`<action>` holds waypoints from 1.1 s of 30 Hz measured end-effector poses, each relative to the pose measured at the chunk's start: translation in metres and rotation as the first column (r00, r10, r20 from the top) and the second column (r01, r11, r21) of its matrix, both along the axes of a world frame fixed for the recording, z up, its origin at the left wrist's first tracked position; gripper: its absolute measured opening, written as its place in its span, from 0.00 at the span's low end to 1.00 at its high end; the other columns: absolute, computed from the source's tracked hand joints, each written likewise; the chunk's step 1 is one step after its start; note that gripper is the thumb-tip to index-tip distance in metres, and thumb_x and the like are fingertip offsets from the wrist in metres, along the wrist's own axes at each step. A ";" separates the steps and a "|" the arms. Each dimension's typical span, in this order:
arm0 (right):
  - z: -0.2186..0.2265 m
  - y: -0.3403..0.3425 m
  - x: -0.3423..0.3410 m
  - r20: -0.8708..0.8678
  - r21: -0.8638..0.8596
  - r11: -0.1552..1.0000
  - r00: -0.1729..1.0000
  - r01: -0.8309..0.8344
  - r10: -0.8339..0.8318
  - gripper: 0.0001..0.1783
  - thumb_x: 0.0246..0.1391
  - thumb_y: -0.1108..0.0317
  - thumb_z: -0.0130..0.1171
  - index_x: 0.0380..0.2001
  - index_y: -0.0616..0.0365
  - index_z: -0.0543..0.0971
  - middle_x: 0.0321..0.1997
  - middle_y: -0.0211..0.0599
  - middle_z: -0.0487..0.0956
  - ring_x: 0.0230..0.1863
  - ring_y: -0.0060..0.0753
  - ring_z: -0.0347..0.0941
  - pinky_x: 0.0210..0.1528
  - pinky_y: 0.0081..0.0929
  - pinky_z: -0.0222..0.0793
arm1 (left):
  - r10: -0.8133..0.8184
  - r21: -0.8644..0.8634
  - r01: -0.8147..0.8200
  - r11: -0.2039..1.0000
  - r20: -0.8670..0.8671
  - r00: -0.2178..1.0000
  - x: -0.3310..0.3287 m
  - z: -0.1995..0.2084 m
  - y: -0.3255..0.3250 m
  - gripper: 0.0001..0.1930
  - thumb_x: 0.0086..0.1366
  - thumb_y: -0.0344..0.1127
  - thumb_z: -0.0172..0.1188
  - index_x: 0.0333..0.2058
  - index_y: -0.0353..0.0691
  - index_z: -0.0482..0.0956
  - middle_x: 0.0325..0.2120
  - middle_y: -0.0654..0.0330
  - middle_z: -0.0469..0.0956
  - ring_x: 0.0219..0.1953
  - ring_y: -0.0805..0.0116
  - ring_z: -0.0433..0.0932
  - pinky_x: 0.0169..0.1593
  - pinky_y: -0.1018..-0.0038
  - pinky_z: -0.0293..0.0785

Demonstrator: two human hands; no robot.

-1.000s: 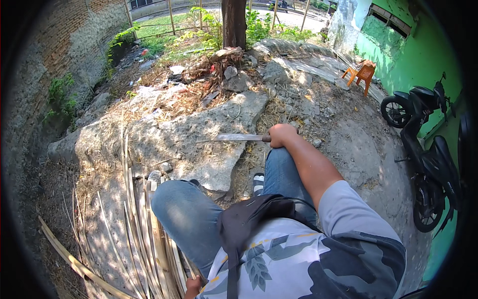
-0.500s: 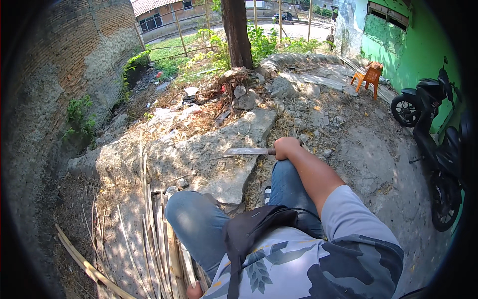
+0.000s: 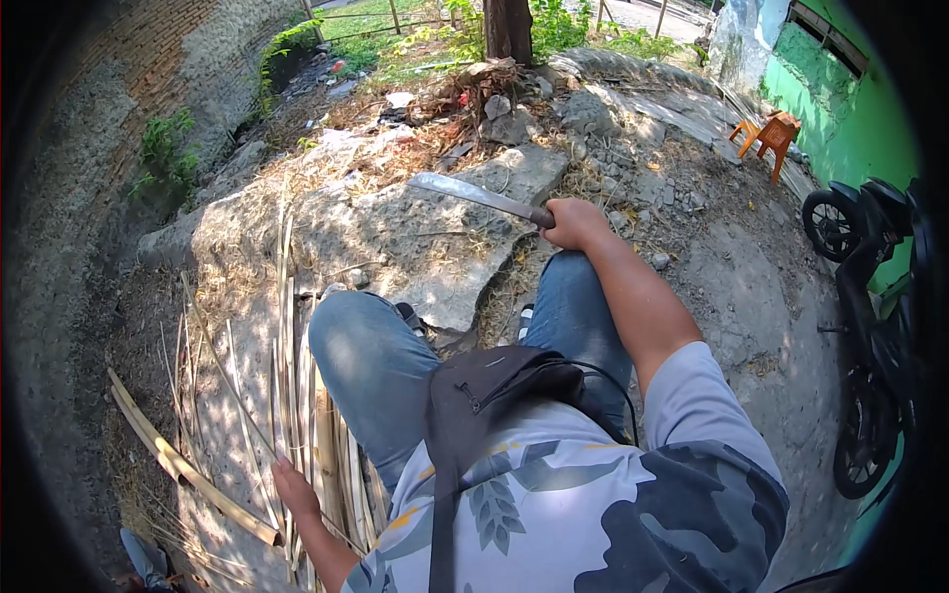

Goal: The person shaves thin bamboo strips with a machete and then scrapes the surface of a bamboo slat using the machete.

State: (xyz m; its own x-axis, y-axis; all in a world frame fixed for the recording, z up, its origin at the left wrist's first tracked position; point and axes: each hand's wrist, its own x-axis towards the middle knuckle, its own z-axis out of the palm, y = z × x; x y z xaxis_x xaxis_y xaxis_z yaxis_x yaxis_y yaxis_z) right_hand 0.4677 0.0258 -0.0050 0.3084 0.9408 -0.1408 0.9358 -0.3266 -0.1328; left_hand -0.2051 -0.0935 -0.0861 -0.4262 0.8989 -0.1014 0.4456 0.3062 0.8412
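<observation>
My right hand (image 3: 575, 223) is closed round the dark handle of a machete (image 3: 465, 191), held above my right knee. Its broad blade points left over the concrete slab and tilts slightly upward at the tip. Down at my left side, my left hand (image 3: 296, 492) is closed on a thin bamboo strip (image 3: 219, 358), which slants up and to the left from my fingers. Beneath and beside that hand lie several long split bamboo strips (image 3: 288, 336), running away from me along my left leg.
Two thicker bamboo pieces (image 3: 203, 481) lie at the lower left. Ahead are a broken concrete slab (image 3: 395, 242), rubble and a tree trunk (image 3: 509, 30). A brick wall (image 3: 109, 89) stands left; an orange plastic chair (image 3: 776, 138) and a black motorcycle (image 3: 862, 296) are at right.
My left hand has come up and forward from the lower edge, with a thin bamboo strip in it. The machete has risen, its tip swinging upward. The view has tilted further down.
</observation>
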 end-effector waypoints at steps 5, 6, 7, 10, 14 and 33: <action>0.022 0.001 -0.019 -0.184 0.335 0.942 0.982 0.013 0.052 0.21 0.52 0.47 0.70 0.39 0.52 0.82 0.35 0.44 0.84 0.39 0.51 0.82 0.42 0.47 0.75 | -0.262 0.058 0.260 0.964 0.377 0.888 0.082 0.076 0.070 0.14 0.78 0.49 0.43 0.42 0.46 0.69 0.23 0.72 0.62 0.20 0.84 0.57 0.22 0.83 0.52; 0.029 0.006 -0.022 -0.190 0.333 0.943 0.980 0.007 0.060 0.21 0.52 0.47 0.70 0.39 0.52 0.82 0.35 0.44 0.84 0.39 0.51 0.82 0.42 0.47 0.75 | -0.322 0.065 0.321 0.945 0.354 0.878 0.100 0.087 0.083 0.12 0.78 0.46 0.44 0.43 0.45 0.70 0.23 0.71 0.63 0.20 0.84 0.57 0.23 0.83 0.53; 0.037 0.012 -0.026 -0.235 0.409 0.912 0.963 -0.023 0.129 0.21 0.52 0.48 0.70 0.38 0.53 0.82 0.33 0.44 0.83 0.36 0.50 0.81 0.40 0.46 0.74 | -0.400 0.117 0.383 0.916 0.311 0.862 0.116 0.090 0.096 0.11 0.78 0.42 0.45 0.47 0.42 0.71 0.24 0.71 0.65 0.21 0.83 0.60 0.24 0.82 0.57; 0.051 0.028 -0.044 -0.302 0.565 0.821 0.907 -0.078 0.293 0.20 0.53 0.50 0.71 0.36 0.55 0.81 0.29 0.43 0.81 0.32 0.48 0.79 0.37 0.45 0.72 | -0.537 0.171 0.516 0.839 0.111 0.836 0.161 0.101 0.115 0.13 0.78 0.36 0.51 0.55 0.37 0.72 0.27 0.68 0.71 0.24 0.82 0.67 0.28 0.81 0.68; 0.044 0.048 -0.072 -0.260 0.660 0.734 0.867 -0.161 0.424 0.16 0.52 0.55 0.71 0.34 0.54 0.80 0.27 0.41 0.79 0.29 0.48 0.78 0.35 0.44 0.72 | -0.538 0.088 0.546 0.833 -0.096 0.837 0.197 0.104 0.127 0.14 0.77 0.39 0.55 0.52 0.36 0.77 0.26 0.64 0.77 0.28 0.77 0.74 0.32 0.74 0.72; 0.005 0.041 -0.099 -0.210 0.144 0.898 0.874 -0.416 0.439 0.13 0.48 0.60 0.65 0.40 0.46 0.81 0.38 0.37 0.85 0.43 0.47 0.84 0.46 0.48 0.79 | -0.386 -0.012 0.583 0.812 -0.760 0.522 0.177 0.128 0.049 0.19 0.66 0.41 0.68 0.50 0.37 0.79 0.40 0.46 0.79 0.43 0.45 0.80 0.46 0.57 0.76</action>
